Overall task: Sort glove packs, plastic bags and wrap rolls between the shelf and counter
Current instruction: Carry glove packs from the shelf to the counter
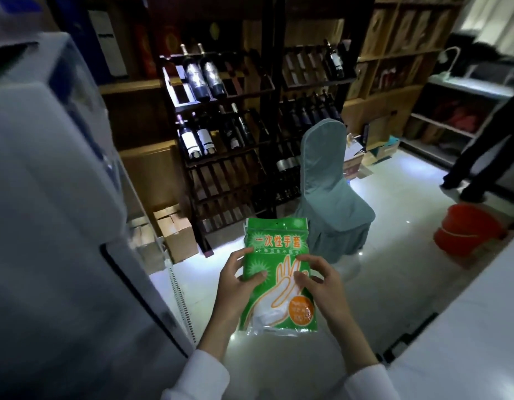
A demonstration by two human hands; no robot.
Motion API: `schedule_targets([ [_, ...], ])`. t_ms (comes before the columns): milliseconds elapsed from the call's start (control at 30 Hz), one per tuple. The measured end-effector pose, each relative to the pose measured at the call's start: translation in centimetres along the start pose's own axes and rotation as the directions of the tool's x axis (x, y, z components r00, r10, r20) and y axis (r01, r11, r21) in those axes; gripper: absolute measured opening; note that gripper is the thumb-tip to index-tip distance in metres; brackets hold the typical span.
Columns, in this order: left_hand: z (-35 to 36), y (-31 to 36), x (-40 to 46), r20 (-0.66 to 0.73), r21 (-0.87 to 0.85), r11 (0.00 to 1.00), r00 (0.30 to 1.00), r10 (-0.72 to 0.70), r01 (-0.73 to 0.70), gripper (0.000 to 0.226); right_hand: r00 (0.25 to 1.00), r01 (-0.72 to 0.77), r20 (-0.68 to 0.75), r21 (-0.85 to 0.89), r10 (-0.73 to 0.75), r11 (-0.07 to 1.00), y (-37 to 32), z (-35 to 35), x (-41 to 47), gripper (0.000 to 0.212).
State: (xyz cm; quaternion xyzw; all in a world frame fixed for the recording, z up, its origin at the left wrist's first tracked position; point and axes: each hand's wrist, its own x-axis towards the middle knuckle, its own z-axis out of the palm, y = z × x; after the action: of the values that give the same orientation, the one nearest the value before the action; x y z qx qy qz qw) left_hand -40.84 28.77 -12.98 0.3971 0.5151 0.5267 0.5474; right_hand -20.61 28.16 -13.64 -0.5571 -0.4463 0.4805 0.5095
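Observation:
A green glove pack [274, 295] with a printed hand outline and an orange sticker is held upright in front of me, above the floor. My left hand [237, 281] grips its left edge, thumb on the front. My right hand [319, 281] grips its right edge, fingers pressed on the front. Both sleeves are white. No plastic bags or wrap rolls can be made out in this view.
A white counter [466, 327] runs along the right. A pale cabinet [48, 197] stands close at left. Ahead are a dark wine rack [221, 125] with bottles, a covered chair [331, 192], cardboard boxes [175, 232], an orange bucket [469, 229] and a person's legs [481, 157].

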Motion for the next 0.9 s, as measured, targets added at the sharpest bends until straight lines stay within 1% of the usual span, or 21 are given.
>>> schedule_targets([
  [100, 3.2, -0.5, 5.9, 0.069, 0.027, 1.000, 0.998, -0.013, 0.011, 0.058, 0.998, -0.001, -0.066, 0.023, 0.002, 1.000, 0.4, -1.9, 5.2, 0.037],
  [233, 8.5, -0.9, 13.5, 0.159, 0.060, 0.997, 0.986, -0.048, 0.039, 0.057, 0.985, -0.028, -0.167, 0.091, 0.043, 0.995, 1.1, -5.0, 11.8, 0.032],
  [333, 12.6, -0.8, 18.1, 0.220, 0.113, 0.992, 0.972, -0.080, 0.056, 0.057, 0.963, -0.044, -0.260, 0.101, 0.069, 0.994, 0.9, -7.6, 15.9, 0.030],
  [433, 17.0, -0.6, 22.4, 0.299, 0.149, 0.988, 0.951, -0.083, 0.039, 0.055, 0.941, -0.021, -0.335, 0.091, 0.051, 0.996, 0.1, -10.7, 19.4, 0.027],
  [533, 21.6, -0.6, 25.7, 0.372, 0.182, 0.983, 0.926, -0.068, -0.001, 0.054, 0.908, -0.017, -0.415, 0.083, 0.050, 0.996, -0.5, -13.9, 21.9, 0.028],
  [633, 26.2, -1.1, 28.8, 0.464, 0.201, 0.979, 0.884, -0.060, -0.039, 0.054, 0.871, -0.007, -0.490, 0.086, 0.048, 0.996, -0.7, -17.1, 23.8, 0.028],
  [767, 32.5, -2.8, 32.5, 0.534, 0.233, 0.972, 0.838, -0.115, -0.015, 0.050, 0.802, 0.001, -0.595, 0.084, 0.049, 0.996, -0.5, -21.5, 25.9, 0.029],
  [900, 39.3, -4.5, 35.6, 0.576, 0.295, 0.955, 0.802, -0.159, -0.023, 0.052, 0.711, 0.004, -0.702, 0.043, 0.028, 0.999, -0.2, -25.8, 28.0, 0.030],
])
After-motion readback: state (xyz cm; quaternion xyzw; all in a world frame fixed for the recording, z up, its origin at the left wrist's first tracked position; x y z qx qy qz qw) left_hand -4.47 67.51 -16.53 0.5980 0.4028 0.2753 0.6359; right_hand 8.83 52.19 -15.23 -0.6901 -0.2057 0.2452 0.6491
